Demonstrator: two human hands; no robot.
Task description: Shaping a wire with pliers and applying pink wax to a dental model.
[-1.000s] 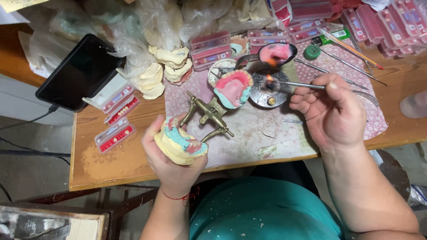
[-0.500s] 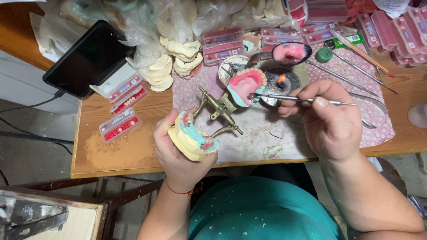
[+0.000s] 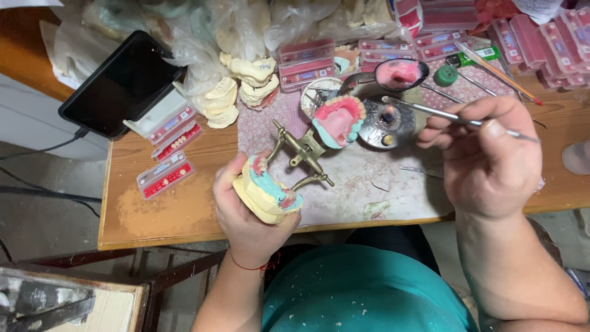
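The left hand (image 3: 249,215) is cupping a yellow plaster jaw model (image 3: 265,192) with pink wax gums, its fingers curled snugly around the base at the near table edge. A brass hinged articulator frame (image 3: 302,152) is joining that model to an upper cast (image 3: 338,120) lying open farther back. The right hand (image 3: 488,163) is pinching a thin metal wax tool (image 3: 452,115) between thumb and fingertips, its tip reaching over the small burner flame (image 3: 387,113). Beyond, a spoon of pink wax (image 3: 399,74) is resting.

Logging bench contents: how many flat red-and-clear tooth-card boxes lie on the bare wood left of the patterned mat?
3: two side by side below the tablet, upper box and lower box, and nearest box closer to the table edge. More lie stacked behind the mat; bags may hide others.
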